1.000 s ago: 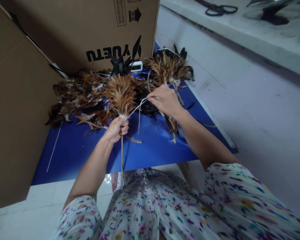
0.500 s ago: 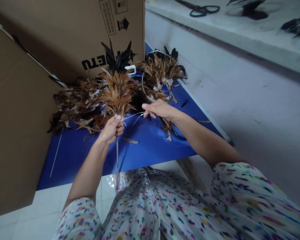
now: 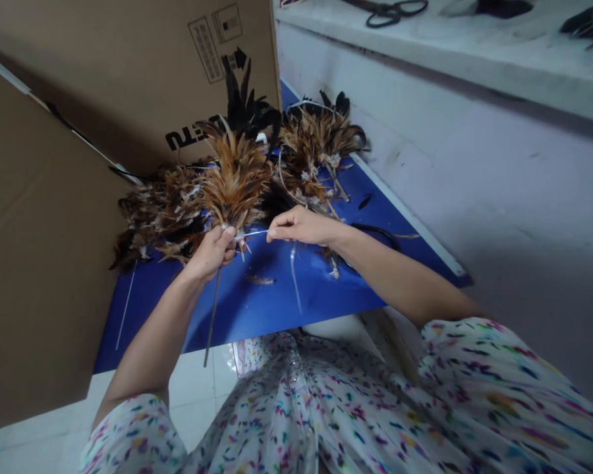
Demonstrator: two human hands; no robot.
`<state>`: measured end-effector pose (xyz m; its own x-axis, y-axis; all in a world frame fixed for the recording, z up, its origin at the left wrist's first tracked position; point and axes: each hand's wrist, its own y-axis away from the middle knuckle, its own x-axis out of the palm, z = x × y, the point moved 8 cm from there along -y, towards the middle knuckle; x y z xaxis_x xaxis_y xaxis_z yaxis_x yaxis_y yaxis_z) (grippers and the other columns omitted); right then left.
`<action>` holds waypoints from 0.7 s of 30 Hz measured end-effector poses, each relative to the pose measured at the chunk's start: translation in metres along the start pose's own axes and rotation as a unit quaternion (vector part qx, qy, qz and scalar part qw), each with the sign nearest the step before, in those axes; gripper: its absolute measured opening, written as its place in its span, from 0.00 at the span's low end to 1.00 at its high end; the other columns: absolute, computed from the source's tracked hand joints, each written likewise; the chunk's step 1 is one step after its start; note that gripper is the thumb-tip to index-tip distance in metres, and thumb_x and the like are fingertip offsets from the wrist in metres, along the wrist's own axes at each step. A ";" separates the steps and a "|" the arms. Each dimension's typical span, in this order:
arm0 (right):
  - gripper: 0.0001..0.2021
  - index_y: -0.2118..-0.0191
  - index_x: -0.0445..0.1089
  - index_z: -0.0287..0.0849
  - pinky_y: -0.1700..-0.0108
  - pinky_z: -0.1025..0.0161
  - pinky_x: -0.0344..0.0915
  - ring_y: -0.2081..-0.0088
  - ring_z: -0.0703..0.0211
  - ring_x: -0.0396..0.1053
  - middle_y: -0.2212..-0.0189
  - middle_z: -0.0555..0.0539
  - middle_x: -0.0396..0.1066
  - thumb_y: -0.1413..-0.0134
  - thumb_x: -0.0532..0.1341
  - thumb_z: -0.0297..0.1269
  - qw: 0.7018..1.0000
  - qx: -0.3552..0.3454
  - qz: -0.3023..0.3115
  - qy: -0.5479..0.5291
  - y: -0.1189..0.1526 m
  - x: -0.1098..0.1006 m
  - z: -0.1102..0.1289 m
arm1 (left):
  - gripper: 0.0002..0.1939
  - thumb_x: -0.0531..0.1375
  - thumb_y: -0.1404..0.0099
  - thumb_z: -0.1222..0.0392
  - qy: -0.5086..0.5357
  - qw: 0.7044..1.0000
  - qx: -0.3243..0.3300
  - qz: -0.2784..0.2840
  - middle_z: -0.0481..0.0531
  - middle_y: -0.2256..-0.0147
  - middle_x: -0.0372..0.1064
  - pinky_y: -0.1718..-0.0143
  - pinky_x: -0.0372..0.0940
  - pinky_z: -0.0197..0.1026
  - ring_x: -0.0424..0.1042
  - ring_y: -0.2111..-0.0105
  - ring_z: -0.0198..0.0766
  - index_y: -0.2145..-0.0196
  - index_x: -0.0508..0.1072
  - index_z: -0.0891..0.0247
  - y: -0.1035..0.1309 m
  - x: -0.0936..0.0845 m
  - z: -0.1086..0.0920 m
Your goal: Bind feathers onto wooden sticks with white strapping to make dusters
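My left hand (image 3: 215,250) is closed round the base of a feather duster (image 3: 237,174), whose brown feathers and dark tip fan upward. Its thin stick (image 3: 212,316) sticks out below that fist, tilted. A little to the right, my right hand (image 3: 299,226) pinches a thin whitish string (image 3: 255,233), drawn taut from the duster's base. The string's loose end (image 3: 295,280) hangs below the right hand over the blue tabletop (image 3: 271,306).
Loose brown feathers (image 3: 161,204) are heaped at the left. Another feather bundle (image 3: 321,135) lies at the back right by the wall. Large cardboard boxes (image 3: 128,72) stand behind and at the left. Black-handled scissors (image 3: 398,12) rest on the ledge (image 3: 449,52).
My right hand has turned palm-down and moved slightly left, and the string between the hands is now straight. The duster's stick has swung from upright to tilted, its lower end leftward.
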<state>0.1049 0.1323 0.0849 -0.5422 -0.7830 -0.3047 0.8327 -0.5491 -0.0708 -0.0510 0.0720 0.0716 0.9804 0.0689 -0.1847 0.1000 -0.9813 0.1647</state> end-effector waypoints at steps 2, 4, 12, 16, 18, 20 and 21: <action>0.13 0.69 0.73 0.36 0.74 0.69 0.55 0.78 0.71 0.59 0.81 0.54 0.64 0.48 0.62 0.43 0.999 -0.001 -0.027 -0.016 0.000 -0.005 0.002 | 0.18 0.55 0.37 0.45 -0.082 0.996 0.004 -0.025 0.38 0.81 0.50 0.86 0.45 0.30 0.48 0.88 0.24 0.73 0.54 0.60 0.002 -0.004 -0.004; 0.12 0.70 0.72 0.36 0.73 0.68 0.56 0.78 0.70 0.60 0.81 0.53 0.65 0.49 0.62 0.42 0.998 -0.010 -0.056 -0.007 0.000 -0.011 0.005 | 0.15 0.52 0.34 0.49 -0.224 0.972 0.020 -0.066 0.42 0.81 0.55 0.83 0.52 0.32 0.56 0.85 0.28 0.72 0.55 0.60 0.004 -0.009 -0.012; 0.07 0.69 0.76 0.36 0.68 0.67 0.55 0.74 0.68 0.63 0.76 0.50 0.70 0.50 0.61 0.34 0.971 -0.088 -0.122 0.187 0.018 -0.022 0.053 | 0.15 0.45 0.31 0.57 -0.646 0.754 0.012 -0.116 0.65 0.67 0.74 0.64 0.66 0.46 0.76 0.64 0.52 0.56 0.64 0.69 0.007 -0.008 -0.041; 0.09 0.66 0.77 0.37 0.66 0.67 0.55 0.72 0.66 0.66 0.74 0.49 0.73 0.49 0.59 0.31 0.964 -0.069 -0.071 0.248 0.021 -0.018 0.064 | 0.16 0.42 0.31 0.61 -0.720 0.685 0.006 -0.112 0.69 0.63 0.73 0.64 0.66 0.48 0.76 0.63 0.55 0.54 0.63 0.70 0.009 -0.011 -0.052; 0.11 0.63 0.77 0.38 0.66 0.67 0.57 0.71 0.65 0.67 0.73 0.49 0.74 0.47 0.57 0.30 0.963 -0.060 -0.054 0.257 0.021 -0.020 0.065 | 0.15 0.41 0.32 0.64 -0.741 0.661 0.006 -0.117 0.69 0.62 0.73 0.63 0.67 0.49 0.76 0.63 0.55 0.54 0.63 0.70 0.012 -0.014 -0.059; 0.13 0.61 0.77 0.38 0.65 0.67 0.59 0.71 0.66 0.69 0.73 0.50 0.75 0.46 0.55 0.29 0.963 -0.057 -0.045 0.259 0.021 -0.024 0.065 | 0.16 0.40 0.32 0.66 -0.756 0.643 0.015 -0.123 0.69 0.62 0.72 0.63 0.67 0.50 0.76 0.63 0.54 0.54 0.63 0.70 0.015 -0.016 -0.067; 0.13 0.61 0.77 0.38 0.65 0.68 0.59 0.71 0.66 0.69 0.74 0.50 0.75 0.45 0.55 0.29 0.964 -0.057 -0.044 0.258 0.021 -0.026 0.064 | 0.17 0.39 0.32 0.67 -0.761 0.636 0.020 -0.124 0.69 0.62 0.72 0.62 0.68 0.50 0.76 0.62 0.54 0.54 0.63 0.70 0.016 -0.017 -0.071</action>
<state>0.1295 0.1219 0.1523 -0.5076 -0.4701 -0.7220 0.8096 -0.5471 -0.2129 -0.0541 0.0682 0.1463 -0.3687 -0.0018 -0.9295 0.1864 -0.9798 -0.0720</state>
